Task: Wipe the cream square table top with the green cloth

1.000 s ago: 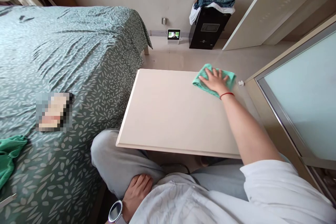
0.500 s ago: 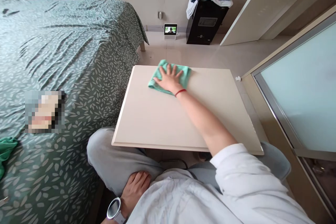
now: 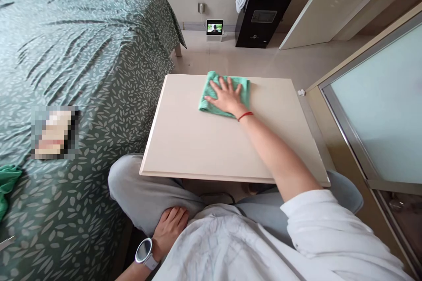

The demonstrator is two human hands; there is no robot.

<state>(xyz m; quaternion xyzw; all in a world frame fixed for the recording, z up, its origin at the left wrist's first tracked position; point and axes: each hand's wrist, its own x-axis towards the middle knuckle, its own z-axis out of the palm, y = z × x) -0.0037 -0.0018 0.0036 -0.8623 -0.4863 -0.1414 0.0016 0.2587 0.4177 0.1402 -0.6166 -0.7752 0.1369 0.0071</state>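
Note:
A folded green cloth (image 3: 205, 102) lies flat near the far edge of a cream-coloured tabletop (image 3: 184, 145). Pressing down on it is my right hand (image 3: 227, 96), palm down with the fingers spread and a red string round the wrist. The cloth sticks out around the fingers and slightly overhangs the far edge. My left hand (image 3: 170, 228) rests on my thigh by my lap, its fingers extended and lying flat, holding nothing. A white watch (image 3: 144, 251) is on that wrist.
To the left is a bed (image 3: 99, 131) with a leaf-patterned sheet, bearing a pixelated object (image 3: 54, 134) and a green fabric piece (image 3: 8, 184). Beyond the table stand a small screen (image 3: 214, 30) and a black cabinet (image 3: 262, 17) with clothes on top. A frosted-glass panel (image 3: 382, 96) flanks the right.
My right hand and the cloth under it have slid to the right along the far part of the tabletop. My left hand stays on my thigh. The view has tilted slightly.

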